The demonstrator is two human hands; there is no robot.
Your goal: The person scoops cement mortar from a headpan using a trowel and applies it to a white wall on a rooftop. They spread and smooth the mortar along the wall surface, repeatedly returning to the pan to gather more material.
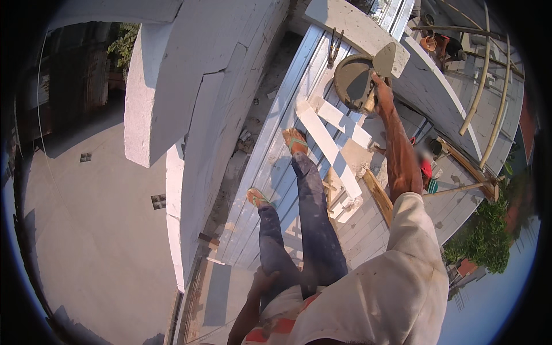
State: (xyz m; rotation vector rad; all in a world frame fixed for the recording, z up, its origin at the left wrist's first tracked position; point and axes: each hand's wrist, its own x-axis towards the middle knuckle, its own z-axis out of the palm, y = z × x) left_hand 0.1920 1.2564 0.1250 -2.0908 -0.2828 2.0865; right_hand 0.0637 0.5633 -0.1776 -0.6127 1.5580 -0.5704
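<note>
My right hand (380,93) is closed around a trowel (384,60), its grey blade turned up above the fingers. Just beside it is a round dark basin (351,86) with wet grey mortar inside; my hand overlaps its right rim. My left hand (264,282) lies on my left thigh, partly in shadow, holding nothing that I can see. A pair of pliers (334,50) lies beyond the basin, by the edge of a pale slab (356,31). Nearer to my feet, two white strips (329,146) lie across one another.
I stand in sandals on ribbed metal planks (276,172). A high white wall (213,109) runs along the left, with a drop to grey ground (98,218). At right are a wooden board (376,195), bamboo poles (486,86), and two people lower down.
</note>
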